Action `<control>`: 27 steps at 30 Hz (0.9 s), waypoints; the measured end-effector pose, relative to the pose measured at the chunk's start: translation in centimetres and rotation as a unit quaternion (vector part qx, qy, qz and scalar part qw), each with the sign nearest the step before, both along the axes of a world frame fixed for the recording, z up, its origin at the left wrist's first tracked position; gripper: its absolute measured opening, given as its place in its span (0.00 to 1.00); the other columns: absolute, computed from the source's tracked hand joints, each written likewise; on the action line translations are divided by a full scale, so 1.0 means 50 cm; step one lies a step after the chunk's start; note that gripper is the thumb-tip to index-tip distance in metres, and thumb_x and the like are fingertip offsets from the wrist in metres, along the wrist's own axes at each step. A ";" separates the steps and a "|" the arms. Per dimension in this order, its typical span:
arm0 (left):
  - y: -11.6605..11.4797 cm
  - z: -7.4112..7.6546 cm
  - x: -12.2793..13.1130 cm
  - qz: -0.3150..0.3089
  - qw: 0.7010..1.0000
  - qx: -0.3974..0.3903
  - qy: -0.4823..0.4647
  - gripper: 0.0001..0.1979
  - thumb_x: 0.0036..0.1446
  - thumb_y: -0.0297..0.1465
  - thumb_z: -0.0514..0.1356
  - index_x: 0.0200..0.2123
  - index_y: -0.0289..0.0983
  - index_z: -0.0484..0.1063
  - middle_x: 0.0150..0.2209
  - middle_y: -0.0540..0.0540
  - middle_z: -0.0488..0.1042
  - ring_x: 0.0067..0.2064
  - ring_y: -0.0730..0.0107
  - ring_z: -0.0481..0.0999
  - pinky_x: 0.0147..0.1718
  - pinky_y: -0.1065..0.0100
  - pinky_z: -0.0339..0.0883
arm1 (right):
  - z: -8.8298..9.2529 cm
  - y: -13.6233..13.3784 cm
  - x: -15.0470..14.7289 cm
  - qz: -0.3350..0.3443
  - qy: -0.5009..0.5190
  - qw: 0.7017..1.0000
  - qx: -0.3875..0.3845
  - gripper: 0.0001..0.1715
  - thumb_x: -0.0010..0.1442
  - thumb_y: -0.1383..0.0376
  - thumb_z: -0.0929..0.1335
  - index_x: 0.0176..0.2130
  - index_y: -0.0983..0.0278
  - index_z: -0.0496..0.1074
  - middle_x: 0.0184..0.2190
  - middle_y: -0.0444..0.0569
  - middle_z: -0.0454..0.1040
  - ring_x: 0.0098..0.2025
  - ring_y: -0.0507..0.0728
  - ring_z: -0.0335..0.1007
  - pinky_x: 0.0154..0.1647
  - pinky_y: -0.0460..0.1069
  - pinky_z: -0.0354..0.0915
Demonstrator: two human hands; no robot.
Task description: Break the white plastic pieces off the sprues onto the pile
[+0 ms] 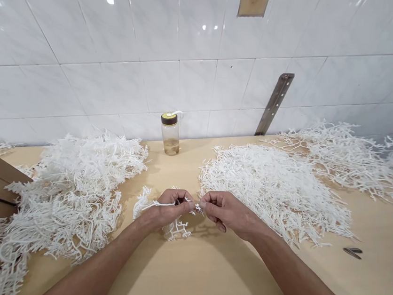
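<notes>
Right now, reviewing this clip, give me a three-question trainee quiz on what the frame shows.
1. True or false: the bottle stands upright near the tiled wall.
2. What do the left hand and right hand pinch between them? A) white plastic sprig B) spoon C) cloth
3. Fill in: the small dark tool lies on the table to the ___ of the right hand.
Key: 1 true; 2 A; 3 right.
</notes>
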State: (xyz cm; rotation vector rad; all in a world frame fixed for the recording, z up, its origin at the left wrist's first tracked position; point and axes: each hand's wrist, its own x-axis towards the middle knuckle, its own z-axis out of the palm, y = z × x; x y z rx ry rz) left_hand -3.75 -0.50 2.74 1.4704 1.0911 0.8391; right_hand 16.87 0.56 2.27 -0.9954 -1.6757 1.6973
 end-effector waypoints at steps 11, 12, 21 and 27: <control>-0.006 -0.002 0.004 0.005 0.999 -0.004 0.052 0.12 0.50 0.39 0.63 0.28 0.34 0.74 0.26 0.48 0.72 0.29 0.71 0.66 0.29 0.70 0.58 | 0.013 -0.009 0.001 -0.006 -0.132 0.985 0.114 0.11 0.62 0.59 0.66 0.33 0.64 0.72 0.22 0.41 0.67 0.22 0.49 0.61 0.22 0.45 0.58; -0.007 -0.004 0.005 0.009 0.998 -0.005 0.059 0.11 0.50 0.38 0.63 0.27 0.34 0.74 0.25 0.49 0.72 0.29 0.71 0.67 0.29 0.70 0.58 | 0.012 -0.011 -0.001 -0.014 -0.155 0.976 0.149 0.10 0.62 0.61 0.66 0.33 0.63 0.72 0.23 0.42 0.69 0.24 0.50 0.62 0.24 0.45 0.58; -0.011 -0.013 0.025 0.106 0.985 0.005 0.139 0.06 0.48 0.32 0.59 0.23 0.37 0.71 0.21 0.52 0.67 0.25 0.72 0.64 0.23 0.71 0.54 | -0.021 -0.042 -0.045 -0.097 -0.284 0.895 0.331 0.07 0.59 0.69 0.62 0.29 0.62 0.66 0.26 0.46 0.70 0.28 0.53 0.62 0.28 0.48 0.55; -0.005 0.001 0.004 0.052 0.998 0.024 0.006 0.13 0.51 0.40 0.64 0.27 0.34 0.73 0.23 0.51 0.68 0.27 0.74 0.64 0.26 0.72 0.55 | 0.005 -0.005 -0.012 -0.182 -0.197 0.954 0.137 0.11 0.61 0.59 0.63 0.29 0.61 0.66 0.21 0.41 0.66 0.19 0.52 0.64 0.21 0.47 0.57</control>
